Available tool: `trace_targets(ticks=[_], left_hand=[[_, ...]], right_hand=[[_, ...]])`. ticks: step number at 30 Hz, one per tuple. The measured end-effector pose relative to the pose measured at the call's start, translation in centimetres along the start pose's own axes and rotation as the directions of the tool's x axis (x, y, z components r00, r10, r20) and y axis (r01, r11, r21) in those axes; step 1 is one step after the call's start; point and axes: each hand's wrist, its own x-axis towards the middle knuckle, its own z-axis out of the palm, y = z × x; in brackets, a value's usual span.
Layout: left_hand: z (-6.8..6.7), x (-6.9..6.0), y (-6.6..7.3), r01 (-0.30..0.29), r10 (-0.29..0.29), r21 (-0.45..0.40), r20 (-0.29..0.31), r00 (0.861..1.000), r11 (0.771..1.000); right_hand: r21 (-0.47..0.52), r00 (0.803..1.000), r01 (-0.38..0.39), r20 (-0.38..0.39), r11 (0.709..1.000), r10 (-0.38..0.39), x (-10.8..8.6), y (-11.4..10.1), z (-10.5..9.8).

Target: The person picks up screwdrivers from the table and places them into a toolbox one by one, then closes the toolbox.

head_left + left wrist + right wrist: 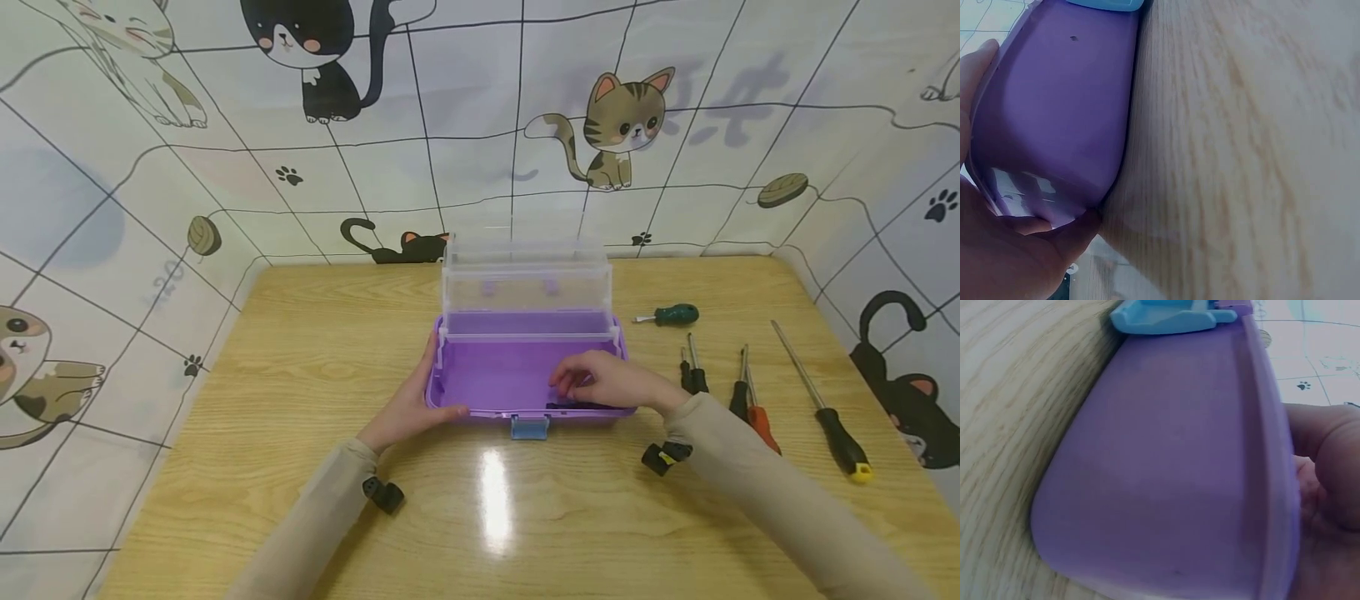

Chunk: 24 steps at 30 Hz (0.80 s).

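Observation:
A purple box (487, 367) stands with its clear lid (527, 292) raised at the back and a blue latch (529, 428) on its front. My left hand (408, 410) grips the box's left end, thumb at the front corner and fingers along the side; the left wrist view shows this hand (1010, 250) against the purple wall (1060, 106). Over the right part of the inside is my right hand (607, 382), fingers loosely bent, nothing visible between them. Just below them a dark thin object (581, 407) lies along the front wall. In the right wrist view the front wall (1160, 462) partly hides this hand (1335, 481).
Right of the box lie a green-handled screwdriver (677, 315), two small dark ones (697, 379), a black-handled one (739, 400), a red-handled one (761, 425) and a long black-and-yellow one (842, 440). Cat-patterned sheets (465, 167) surround the wooden table (315, 333).

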Motion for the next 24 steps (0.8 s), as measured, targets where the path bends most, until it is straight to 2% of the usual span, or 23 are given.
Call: trace_targets(ticks=[10,16,24], left_hand=[[0.0,0.0,0.1,0.011,-0.011,-0.014,0.002,1.000,1.000],[0.0,-0.1,0.2,0.022,-0.022,-0.012,0.004,1.000,1.000],[-0.1,-0.2,0.2,0.015,-0.015,-0.019,0.001,1.000,1.000]], right_hand=[[0.046,0.998,0.010,-0.055,0.999,-0.008,-1.3,-1.0,-0.5],[0.063,0.997,-0.019,-0.075,0.998,0.023,-2.0,-1.2,-1.0],[0.144,0.993,-0.059,-0.092,0.988,0.072,-2.8,-1.0,-1.6]])
